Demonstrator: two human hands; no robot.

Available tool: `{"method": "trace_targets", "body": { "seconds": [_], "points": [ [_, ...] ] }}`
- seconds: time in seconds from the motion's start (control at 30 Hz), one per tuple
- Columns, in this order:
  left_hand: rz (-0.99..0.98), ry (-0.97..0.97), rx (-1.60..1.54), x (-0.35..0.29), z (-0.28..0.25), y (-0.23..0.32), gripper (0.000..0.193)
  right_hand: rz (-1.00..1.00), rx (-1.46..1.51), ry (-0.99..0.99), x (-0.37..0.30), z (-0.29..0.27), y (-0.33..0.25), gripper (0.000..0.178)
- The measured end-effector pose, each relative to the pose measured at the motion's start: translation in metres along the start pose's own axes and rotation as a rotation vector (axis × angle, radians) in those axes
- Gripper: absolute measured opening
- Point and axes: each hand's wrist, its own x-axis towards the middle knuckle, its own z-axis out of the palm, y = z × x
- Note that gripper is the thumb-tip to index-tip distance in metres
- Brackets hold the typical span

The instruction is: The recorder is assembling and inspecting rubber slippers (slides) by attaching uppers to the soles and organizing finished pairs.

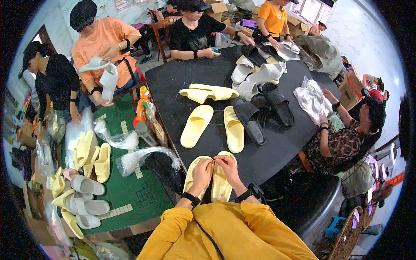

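Note:
Two pale yellow slippers lie side by side at the near edge of the black table, just in front of me. Over the left slipper (189, 177) is my left hand (202, 172), its fingers pinched together. My right hand (227, 168) is over the right slipper (221, 190), also in a pinch. The fingertips of both hands meet between the slippers' far ends. Whatever they pinch is too small to make out. Beyond them lie another yellow slipper (197, 125) and a yellow slipper (234, 130) beside a black slipper (250, 121).
Grey and black slippers crowd the far side of the black table (169, 82). A green table (149, 190) at left carries yellow and grey slippers, plastic bags and an orange bottle (143, 104). Several co-workers surround the tables; one holds a grey slipper (108, 80).

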Motion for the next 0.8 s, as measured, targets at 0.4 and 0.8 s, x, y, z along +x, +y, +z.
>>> {"method": "trace_targets", "body": {
  "seconds": [0.4, 0.8],
  "points": [
    [0.001, -0.002, -0.023, 0.0002, -0.0022, 0.001, 0.012, -0.009, -0.061, -0.067, 0.0007, -0.0013, -0.0037, 0.017],
    [0.038, -0.006, -0.025, 0.0002, -0.0041, -0.0025, 0.012, 0.042, 0.001, -0.039, 0.0003, 0.0003, -0.0032, 0.016]
  ]
}}
